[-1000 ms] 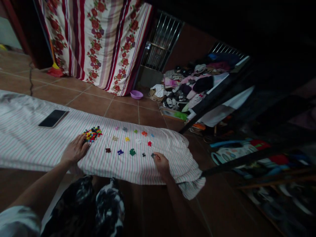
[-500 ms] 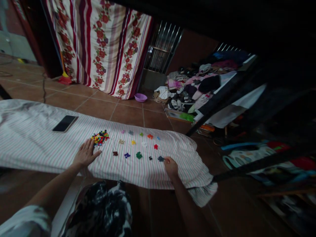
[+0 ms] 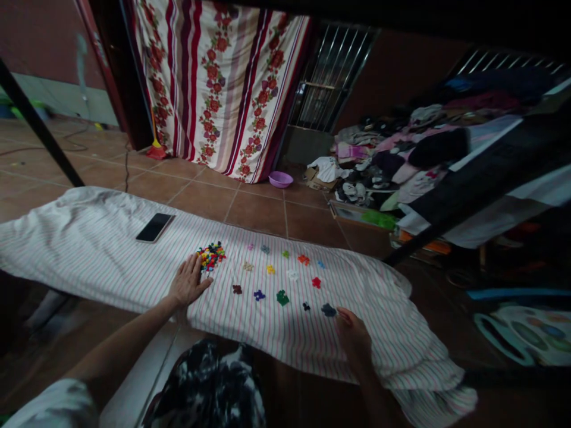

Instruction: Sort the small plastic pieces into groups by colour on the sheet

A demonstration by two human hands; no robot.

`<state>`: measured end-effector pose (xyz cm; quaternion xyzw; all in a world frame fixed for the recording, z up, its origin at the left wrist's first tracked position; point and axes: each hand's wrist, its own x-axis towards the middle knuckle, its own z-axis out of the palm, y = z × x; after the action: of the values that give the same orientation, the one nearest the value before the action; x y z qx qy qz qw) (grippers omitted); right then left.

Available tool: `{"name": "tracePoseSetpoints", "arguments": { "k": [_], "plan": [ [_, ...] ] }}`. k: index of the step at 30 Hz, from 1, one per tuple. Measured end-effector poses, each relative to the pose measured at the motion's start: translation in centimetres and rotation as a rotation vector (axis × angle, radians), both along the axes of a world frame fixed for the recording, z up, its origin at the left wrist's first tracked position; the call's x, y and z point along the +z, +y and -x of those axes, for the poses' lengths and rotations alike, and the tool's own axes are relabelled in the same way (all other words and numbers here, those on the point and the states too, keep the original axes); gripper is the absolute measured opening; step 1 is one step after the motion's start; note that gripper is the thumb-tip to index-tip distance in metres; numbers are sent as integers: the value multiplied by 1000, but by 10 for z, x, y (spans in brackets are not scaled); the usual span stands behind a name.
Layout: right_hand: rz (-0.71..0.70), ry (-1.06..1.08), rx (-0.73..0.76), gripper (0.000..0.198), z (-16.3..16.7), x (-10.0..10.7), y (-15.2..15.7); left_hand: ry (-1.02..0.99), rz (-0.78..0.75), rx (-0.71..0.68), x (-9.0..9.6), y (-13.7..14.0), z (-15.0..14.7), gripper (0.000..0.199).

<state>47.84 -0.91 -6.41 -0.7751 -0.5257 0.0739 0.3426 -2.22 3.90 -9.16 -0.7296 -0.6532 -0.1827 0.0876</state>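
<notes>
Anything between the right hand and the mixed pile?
Yes: the dark grey cluster beside the right hand, then the black cluster and dark green cluster, lie roughly along the way to the mixed pile.

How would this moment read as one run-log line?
left hand: on striped cloth, at multicoloured pile | right hand: beside dark grey cluster, grip unclear | phone: on cloth
</notes>
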Motion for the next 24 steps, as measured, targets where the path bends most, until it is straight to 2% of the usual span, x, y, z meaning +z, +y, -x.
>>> {"name": "tracePoseSetpoints", "arguments": {
  "k": [3, 6, 9, 12, 15, 20, 24],
  "plan": [
    [-82, -33, -18, 45, 7, 5, 1, -20, 6, -24, 4, 12, -4, 84],
    [-160, -52, 36, 46, 27, 17, 9, -40, -12, -41, 3, 25, -6, 86],
    [-242, -61, 168, 43, 59, 30, 26, -56, -60, -61, 0, 34, -7, 89],
    [-298, -25, 370, 35, 105, 40, 48, -50, -86, -79, -2, 36, -7, 87],
    [-271, 45, 548, 27, 159, 42, 73, -36, -81, -77, 1, 33, -9, 79],
    [-153, 71, 840, 27, 247, 37, 122, -43, -87, -90, 8, 30, -14, 61],
    [-65, -26, 935, 35, 296, 33, 160, -45, -120, -97, 12, 29, -15, 54]
  ]
}}
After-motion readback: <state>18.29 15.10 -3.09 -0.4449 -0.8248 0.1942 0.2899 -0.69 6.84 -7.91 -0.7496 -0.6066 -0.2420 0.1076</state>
